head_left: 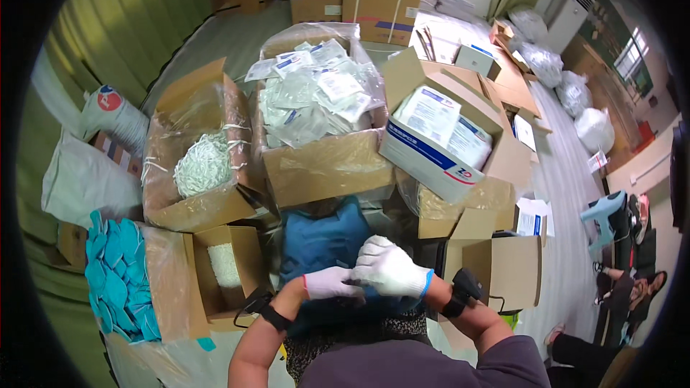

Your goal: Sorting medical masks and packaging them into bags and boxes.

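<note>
Both hands wear white knitted gloves and meet in front of my body, above a blue cloth-like bundle (pixel 323 237) spread over my lap. My left hand (pixel 332 283) points inward, its fingers drawn together at the right hand. Curled over those fingertips is my right hand (pixel 394 267), in a glove with a blue cuff edge. Whatever lies between the fingers is too small or hidden to make out. Dark straps with small devices sit on both wrists. An open carton (pixel 208 294) holding a white block-like stack stands left of the bundle.
Teal folded pieces (pixel 118 280) fill a box at far left. Ahead stand a carton of white strings (pixel 205 165), a large carton of white packets (pixel 316 93) and a white-blue box of packages (pixel 431 151). An open carton (pixel 496 273) is at right; another person (pixel 618 302) sits beyond.
</note>
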`<state>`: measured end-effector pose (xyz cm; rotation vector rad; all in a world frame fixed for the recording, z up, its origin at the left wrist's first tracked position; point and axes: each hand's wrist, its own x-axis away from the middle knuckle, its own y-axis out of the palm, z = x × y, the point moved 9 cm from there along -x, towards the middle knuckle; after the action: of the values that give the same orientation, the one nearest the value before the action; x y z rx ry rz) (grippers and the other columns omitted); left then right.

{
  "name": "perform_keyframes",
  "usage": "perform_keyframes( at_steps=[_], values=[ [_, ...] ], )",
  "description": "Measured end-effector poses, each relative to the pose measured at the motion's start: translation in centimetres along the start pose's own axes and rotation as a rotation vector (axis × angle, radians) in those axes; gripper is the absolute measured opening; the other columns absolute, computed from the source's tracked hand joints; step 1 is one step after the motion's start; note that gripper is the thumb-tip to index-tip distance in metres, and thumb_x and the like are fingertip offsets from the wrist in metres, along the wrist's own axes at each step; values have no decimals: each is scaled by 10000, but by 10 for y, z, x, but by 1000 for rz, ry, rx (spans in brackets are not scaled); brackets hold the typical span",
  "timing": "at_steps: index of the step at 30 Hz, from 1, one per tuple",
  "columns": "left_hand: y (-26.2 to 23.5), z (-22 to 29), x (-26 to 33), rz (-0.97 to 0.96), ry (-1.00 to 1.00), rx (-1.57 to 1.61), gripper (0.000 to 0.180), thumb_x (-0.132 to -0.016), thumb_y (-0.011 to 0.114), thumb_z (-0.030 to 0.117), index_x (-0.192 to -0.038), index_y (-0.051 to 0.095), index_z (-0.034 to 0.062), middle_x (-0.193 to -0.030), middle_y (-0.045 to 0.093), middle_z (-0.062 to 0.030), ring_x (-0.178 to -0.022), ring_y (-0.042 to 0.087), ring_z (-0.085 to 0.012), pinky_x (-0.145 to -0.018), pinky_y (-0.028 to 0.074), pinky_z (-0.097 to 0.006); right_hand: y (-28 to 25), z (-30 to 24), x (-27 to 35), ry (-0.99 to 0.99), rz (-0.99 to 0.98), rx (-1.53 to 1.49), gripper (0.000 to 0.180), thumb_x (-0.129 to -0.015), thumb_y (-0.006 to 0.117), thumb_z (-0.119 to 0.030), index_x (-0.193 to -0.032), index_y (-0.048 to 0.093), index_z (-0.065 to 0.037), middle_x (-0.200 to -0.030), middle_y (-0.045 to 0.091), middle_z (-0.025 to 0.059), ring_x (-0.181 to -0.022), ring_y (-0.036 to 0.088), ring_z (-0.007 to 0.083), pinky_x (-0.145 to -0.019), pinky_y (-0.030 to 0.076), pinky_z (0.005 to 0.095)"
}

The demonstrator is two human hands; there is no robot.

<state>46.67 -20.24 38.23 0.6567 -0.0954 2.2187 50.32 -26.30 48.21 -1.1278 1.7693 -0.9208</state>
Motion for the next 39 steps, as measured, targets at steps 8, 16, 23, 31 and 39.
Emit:
perform_keyframes(
  at_steps=[8, 16, 23, 31, 39],
  values=[
    [-40, 40, 20, 641, 408, 295, 254, -1028, 455, 184, -998, 652, 27, -915, 714, -76, -816, 659, -153, -782, 506, -282, -93, -5, 38, 432, 759, -164, 205, -777, 713, 34, -951, 669, -68, -883, 670, 94, -735, 649, 234, -681, 521, 334],
    [-41, 81, 0, 818, 556, 454, 359, -1054, 437, 233, -1103, 672, -34, -1076, 692, -90, -991, 633, -146, -903, 475, -274, -68, 7, 23, 541, 681, -120, 402, -700, 766, 12, -1060, 610, -73, -1006, 648, 148, -754, 671, 288, -676, 548, 337],
    [-42, 91, -24, 889, 529, 375, 342, -1049, 433, 201, -1134, 664, -37, -1059, 692, -107, -938, 651, -163, -854, 495, -276, -65, 34, 46, 608, 814, -244, 497, -707, 685, 37, -1170, 558, -94, -1123, 621, 144, -938, 666, 321, -736, 558, 362],
    [-88, 267, -50, 1168, 590, -563, 344, -883, 666, 299, -1090, 673, 25, -1045, 691, -174, -986, 665, -323, -868, 511, -399, -168, 93, 116, 784, 998, -233, 407, -789, 622, 59, -1173, 610, -76, -950, 637, 74, -772, 607, 150, -733, 522, 299],
    [-137, 313, -210, 1076, -57, -1227, 782, -795, 697, 483, -1452, 414, 165, -1457, 445, -181, -1366, 381, -403, -1060, 314, -627, -208, 163, 115, 812, 1115, 135, 357, -829, 652, -77, -1182, 598, -66, -1037, 662, 190, -891, 677, 371, -789, 535, 438]
  ],
)
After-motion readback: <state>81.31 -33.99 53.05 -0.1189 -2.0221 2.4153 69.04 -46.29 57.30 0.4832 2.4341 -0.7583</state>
